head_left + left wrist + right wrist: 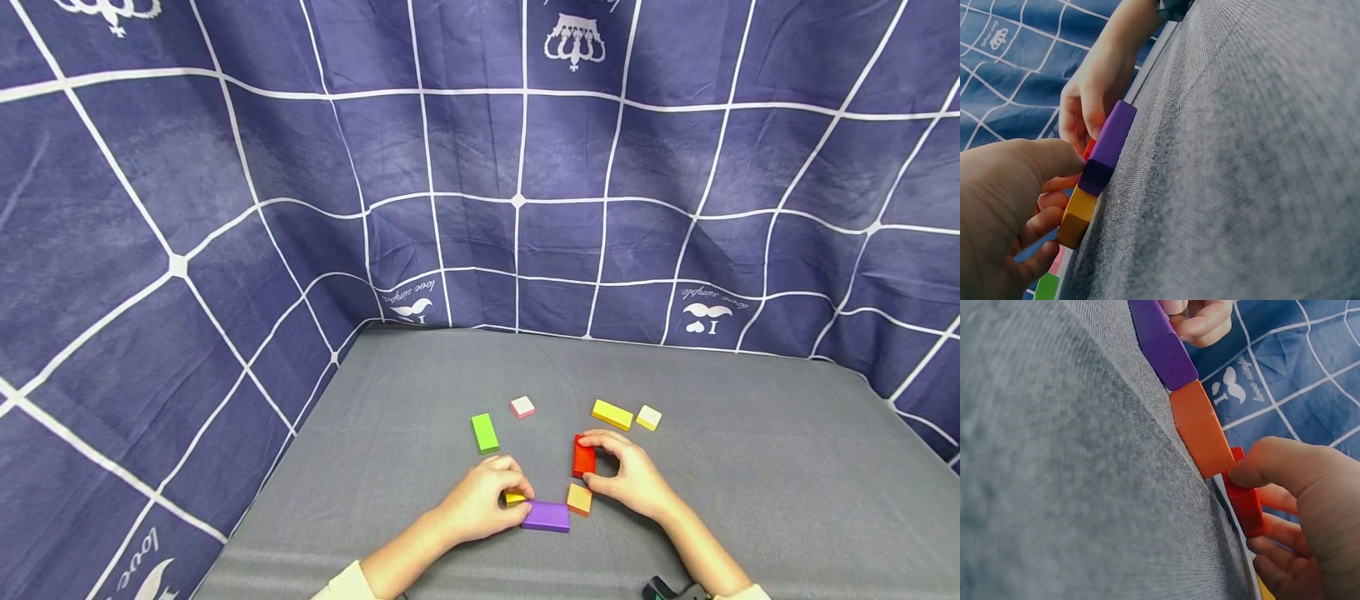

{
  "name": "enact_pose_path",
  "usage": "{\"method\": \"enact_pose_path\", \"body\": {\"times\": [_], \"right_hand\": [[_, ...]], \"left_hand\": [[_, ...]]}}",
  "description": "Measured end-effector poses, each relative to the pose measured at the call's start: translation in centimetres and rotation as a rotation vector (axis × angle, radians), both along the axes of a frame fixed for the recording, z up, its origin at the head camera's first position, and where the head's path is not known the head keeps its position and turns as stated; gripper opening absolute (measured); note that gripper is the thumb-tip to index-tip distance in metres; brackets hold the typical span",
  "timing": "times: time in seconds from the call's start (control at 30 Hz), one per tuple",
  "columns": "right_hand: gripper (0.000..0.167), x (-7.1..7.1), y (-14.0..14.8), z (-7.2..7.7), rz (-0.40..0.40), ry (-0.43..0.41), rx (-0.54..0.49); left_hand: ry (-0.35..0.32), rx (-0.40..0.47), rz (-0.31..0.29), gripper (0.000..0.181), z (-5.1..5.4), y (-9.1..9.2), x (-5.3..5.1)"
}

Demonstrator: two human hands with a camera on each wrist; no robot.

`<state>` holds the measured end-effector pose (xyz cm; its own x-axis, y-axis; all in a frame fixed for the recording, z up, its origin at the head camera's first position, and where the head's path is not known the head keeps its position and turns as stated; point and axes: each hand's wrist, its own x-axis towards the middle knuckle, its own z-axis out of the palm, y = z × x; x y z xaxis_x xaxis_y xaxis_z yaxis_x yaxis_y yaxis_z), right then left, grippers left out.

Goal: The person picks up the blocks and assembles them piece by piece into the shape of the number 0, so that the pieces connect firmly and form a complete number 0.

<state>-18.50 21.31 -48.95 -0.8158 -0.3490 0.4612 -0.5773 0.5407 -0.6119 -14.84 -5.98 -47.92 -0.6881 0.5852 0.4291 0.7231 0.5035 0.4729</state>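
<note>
My left hand [486, 498] has its fingers curled round a yellow block [1079, 215], mostly hidden in the head view. Its thumb tip lies at the near end of a purple block [547, 517], which sits against the yellow one. On the right, my right hand [630, 479] pinches a red block [583, 457] between thumb and fingers at its two ends. A small orange block [579, 499] lies between the red and purple blocks, its corner close to the purple one. In the right wrist view the red block [1246, 506] stands just beyond the orange block [1202, 428].
A green block [485, 433] and a small pink-sided block [522, 407] lie beyond the left hand. Behind the right hand are a long yellow block [612, 414] and a small pale-topped block [649, 417]. A blue gridded curtain [480, 150] borders the grey table [787, 467].
</note>
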Motion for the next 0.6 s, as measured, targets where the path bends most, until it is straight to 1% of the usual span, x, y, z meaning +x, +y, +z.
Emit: {"method": "enact_pose_path", "body": {"times": [0.2,0.47,0.6], "right_hand": [[0.044,-0.06,-0.06,0.05,0.030,-0.008,0.000],[0.043,-0.12,-0.07,0.02,0.045,-0.039,0.004],[0.043,-0.06,-0.10,0.05,0.060,-0.037,0.016]], "left_hand": [[-0.001,-0.006,0.002,0.009,0.00,-0.01,0.00],[0.009,0.000,-0.002,0.009,0.09,0.01,0.07],[0.007,-0.003,-0.001,0.009,0.10,0.00,0.07]]}}
